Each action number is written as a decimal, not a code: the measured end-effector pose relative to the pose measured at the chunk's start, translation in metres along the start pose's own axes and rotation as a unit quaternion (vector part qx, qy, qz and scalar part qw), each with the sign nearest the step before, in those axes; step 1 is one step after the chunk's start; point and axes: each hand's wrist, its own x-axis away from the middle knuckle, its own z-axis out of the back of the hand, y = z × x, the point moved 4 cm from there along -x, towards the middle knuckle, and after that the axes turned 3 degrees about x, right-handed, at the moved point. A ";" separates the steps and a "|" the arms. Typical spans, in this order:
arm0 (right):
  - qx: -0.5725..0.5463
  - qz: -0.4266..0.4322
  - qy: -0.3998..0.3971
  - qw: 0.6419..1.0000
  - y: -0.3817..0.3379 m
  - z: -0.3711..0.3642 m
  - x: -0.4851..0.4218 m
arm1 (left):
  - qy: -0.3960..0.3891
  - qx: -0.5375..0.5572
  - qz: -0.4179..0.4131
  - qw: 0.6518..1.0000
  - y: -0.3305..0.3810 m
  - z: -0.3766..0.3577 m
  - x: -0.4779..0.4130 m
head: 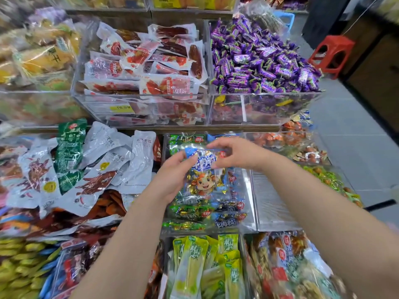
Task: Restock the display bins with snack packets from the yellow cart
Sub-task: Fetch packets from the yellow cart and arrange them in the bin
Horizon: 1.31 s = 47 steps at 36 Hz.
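Clear crinkly snack packet with a blue top and a cartoon cow point(205, 182) sits just above the middle clear acrylic bin point(251, 203) — left hand point(172, 178) and right hand point(235, 154) both pinch its top edge. Around it: heaped purple-wrapped candies point(259, 61), red sausage packs point(146, 67), grey-white pouches point(97, 165), one red plastic stool point(332, 55). Two hands, one packet held.

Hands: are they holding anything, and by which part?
Yes, one snack bag with a cartoon ox: left hand grips its left side, right hand pinches its top edge.

red stool point(335, 42) on grey floor point(356, 152)
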 end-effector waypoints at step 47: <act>0.501 -0.115 0.096 0.853 0.081 -0.052 -0.064 | 0.036 -0.747 -0.064 0.661 -0.061 -0.005 -0.058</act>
